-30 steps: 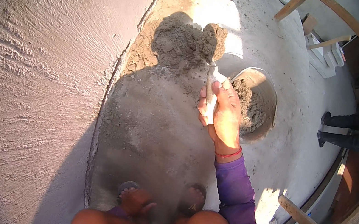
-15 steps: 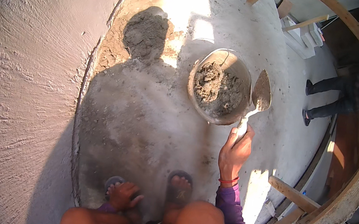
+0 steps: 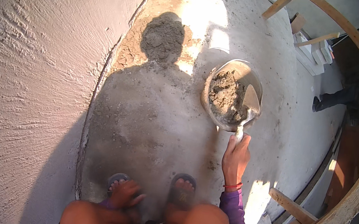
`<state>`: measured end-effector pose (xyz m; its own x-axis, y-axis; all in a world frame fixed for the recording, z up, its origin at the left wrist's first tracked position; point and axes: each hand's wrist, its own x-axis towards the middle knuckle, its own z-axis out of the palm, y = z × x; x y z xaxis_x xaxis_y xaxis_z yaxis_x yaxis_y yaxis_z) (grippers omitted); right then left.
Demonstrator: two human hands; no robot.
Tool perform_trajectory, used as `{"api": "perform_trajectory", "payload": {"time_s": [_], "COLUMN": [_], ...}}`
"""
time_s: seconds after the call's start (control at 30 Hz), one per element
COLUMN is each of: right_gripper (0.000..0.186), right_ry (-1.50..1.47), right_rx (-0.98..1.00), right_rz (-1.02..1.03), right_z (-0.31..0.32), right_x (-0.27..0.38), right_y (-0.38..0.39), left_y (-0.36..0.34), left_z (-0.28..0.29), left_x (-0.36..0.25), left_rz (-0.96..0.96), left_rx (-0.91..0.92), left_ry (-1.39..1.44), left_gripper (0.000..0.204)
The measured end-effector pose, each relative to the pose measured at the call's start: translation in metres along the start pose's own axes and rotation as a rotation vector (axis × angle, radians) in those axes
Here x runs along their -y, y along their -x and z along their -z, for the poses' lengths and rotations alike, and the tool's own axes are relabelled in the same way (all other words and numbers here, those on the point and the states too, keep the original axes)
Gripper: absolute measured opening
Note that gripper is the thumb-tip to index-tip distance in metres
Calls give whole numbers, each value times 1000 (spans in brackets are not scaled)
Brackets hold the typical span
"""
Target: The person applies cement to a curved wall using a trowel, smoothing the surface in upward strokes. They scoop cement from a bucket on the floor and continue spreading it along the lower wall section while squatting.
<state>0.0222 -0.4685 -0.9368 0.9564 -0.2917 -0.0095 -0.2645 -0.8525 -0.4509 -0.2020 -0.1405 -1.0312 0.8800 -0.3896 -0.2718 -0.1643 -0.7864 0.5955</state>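
My right hand (image 3: 236,160) is closed round the pale handle of a trowel (image 3: 251,98). The trowel's blade is inside the bucket (image 3: 204,107), at its right side, close against the grey mortar (image 3: 225,93). Whether the blade digs into the mortar I cannot tell. Down by my left foot, my left hand (image 3: 124,194) hangs with its fingers apart and nothing in them. The bucket stands on the concrete floor ahead of my feet, its rim smeared with mortar.
A rough plastered wall (image 3: 33,67) runs along the left. Loose mortar (image 3: 162,37) lies at its foot, partly under my shadow. Curved wooden framing (image 3: 336,214) bends round the right side. Beyond it are a person (image 3: 353,97) and white blocks (image 3: 308,55).
The trowel has moved from beside the bucket's right rim to inside it, its blade now over the mortar. The view has shifted slightly. My left hand stays by my foot.
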Motion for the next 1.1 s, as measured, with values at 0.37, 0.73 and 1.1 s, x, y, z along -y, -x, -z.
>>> {"api": "perform_trajectory", "payload": {"time_s": [0.37,0.73,1.1], "right_gripper": [22,19,19], "right_ry": [-724,-1248,-1232], "right_rx": [499,728,918], "right_rz": [-152,-263,-80], "right_z": [-205,-290,-269], "right_x": [83,243,223], "right_y": [-43,-97,-138], "left_y": [1,5,1], "left_z": [-20,-20,-13], "left_x": [9,10,12], "left_rz": [-6,-16,-22], "left_rx": [1,-65,8], "left_ry": [-14,120,55], "left_gripper": [36,38,36]}}
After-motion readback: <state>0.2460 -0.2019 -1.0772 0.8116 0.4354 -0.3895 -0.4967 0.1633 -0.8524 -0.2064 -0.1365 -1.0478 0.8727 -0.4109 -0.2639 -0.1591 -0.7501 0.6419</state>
